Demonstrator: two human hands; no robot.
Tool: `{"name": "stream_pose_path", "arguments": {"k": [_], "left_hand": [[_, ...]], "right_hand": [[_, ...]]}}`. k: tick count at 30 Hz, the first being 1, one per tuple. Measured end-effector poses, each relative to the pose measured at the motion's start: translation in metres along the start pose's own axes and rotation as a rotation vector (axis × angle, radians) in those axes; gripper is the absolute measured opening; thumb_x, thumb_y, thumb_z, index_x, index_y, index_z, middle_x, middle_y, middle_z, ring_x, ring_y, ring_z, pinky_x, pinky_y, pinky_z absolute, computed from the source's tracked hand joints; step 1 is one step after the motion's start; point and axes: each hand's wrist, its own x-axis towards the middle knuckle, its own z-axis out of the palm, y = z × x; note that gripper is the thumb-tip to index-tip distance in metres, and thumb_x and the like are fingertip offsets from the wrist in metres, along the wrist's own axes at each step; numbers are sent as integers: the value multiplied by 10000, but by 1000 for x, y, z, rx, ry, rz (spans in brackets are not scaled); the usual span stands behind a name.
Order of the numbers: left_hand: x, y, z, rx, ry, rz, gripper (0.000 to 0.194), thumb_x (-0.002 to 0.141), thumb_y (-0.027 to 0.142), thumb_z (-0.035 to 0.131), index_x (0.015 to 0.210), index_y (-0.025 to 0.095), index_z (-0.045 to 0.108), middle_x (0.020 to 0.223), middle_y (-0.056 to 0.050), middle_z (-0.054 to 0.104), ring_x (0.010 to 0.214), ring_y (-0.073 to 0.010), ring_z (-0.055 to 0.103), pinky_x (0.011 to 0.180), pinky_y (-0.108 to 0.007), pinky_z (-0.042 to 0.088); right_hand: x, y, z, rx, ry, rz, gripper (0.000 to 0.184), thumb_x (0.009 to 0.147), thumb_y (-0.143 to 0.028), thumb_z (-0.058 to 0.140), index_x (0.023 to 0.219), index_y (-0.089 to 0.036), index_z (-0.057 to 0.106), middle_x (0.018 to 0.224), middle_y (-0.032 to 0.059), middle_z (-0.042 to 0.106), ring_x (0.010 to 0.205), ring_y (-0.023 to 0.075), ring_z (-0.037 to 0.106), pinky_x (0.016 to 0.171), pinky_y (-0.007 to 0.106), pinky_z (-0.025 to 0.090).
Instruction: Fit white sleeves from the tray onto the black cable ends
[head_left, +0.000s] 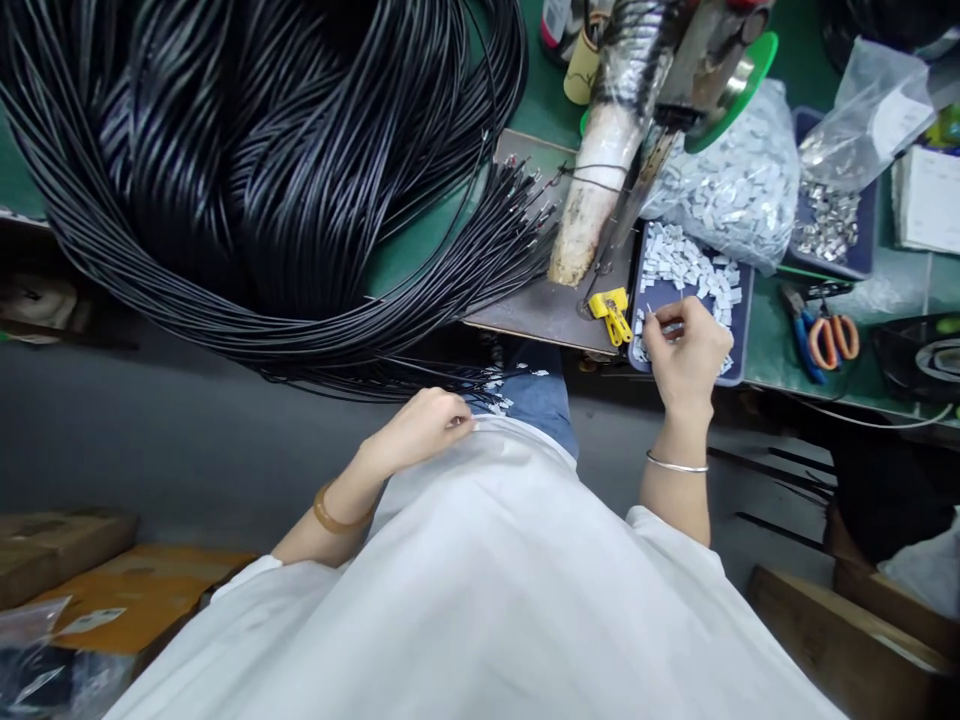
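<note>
My right hand [686,350] is in a pinch over a dark blue tray [744,340] of small white plastic pieces [679,255]. A tiny pale sliver shows at the fingertips, too small to name. My left hand [431,425] rests by my lap with its fingers curled; what they hold, if anything, is hidden. Just beyond it, black cables [420,375] lie across my lap, with white pieces [497,390] at their ends. Close to the tray's left side sits a yellow clip-like tool [612,315] at the table edge.
A big coil of black cable [247,170] covers the left of the green table. A machine with a plastic-wrapped tube [600,190] stands ahead. To the right are a bag of white pieces [739,180], a bin of metal parts [829,225] and orange-handled scissors [832,340]. Cardboard boxes [840,640] stand below.
</note>
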Motion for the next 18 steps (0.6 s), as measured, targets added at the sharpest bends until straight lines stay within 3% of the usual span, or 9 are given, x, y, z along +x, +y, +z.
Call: {"name": "stream_pose_path", "arguments": {"k": [2,6,9,14,18], "left_hand": [[0,-14,23,229,-99,-131,266,903,184,522,736,151,725,818,-87,731,758,-181,657,702,-274,446],[17,-37,65,322,-41,-243,346,941,112,378,928,95,723,994,-173,698,976,-261,642,844,-346,482],[37,-49,84,362,-5,-261,365,939,84,358,1071,76,698,1118,-204,656,1101,-276,598,962,-380,460],[62,-59,89,366,-34,-214,336,892,20,396,976,60,718,1037,-213,685,1066,-281,623,927,-377,472],[63,-41,75,324,-71,-113,309,899,41,427,958,74,729,923,-175,723,890,-256,678,784,-335,492]], "right_hand": [[0,0,1,0,19,7,96,811,-219,607,733,-230,551,738,0,632,583,143,539,652,309,435],[-1,1,3,-10,23,25,106,809,-222,612,728,-231,544,741,0,624,570,143,533,650,316,438],[-1,2,4,-7,25,27,109,816,-225,611,732,-229,542,736,-6,614,575,139,530,657,316,444],[-3,6,6,31,40,3,94,825,-221,607,750,-227,551,743,-16,622,593,132,546,673,314,474],[-6,5,5,116,158,-5,96,847,-231,602,763,-227,557,765,-7,632,662,144,606,645,300,504]]}}
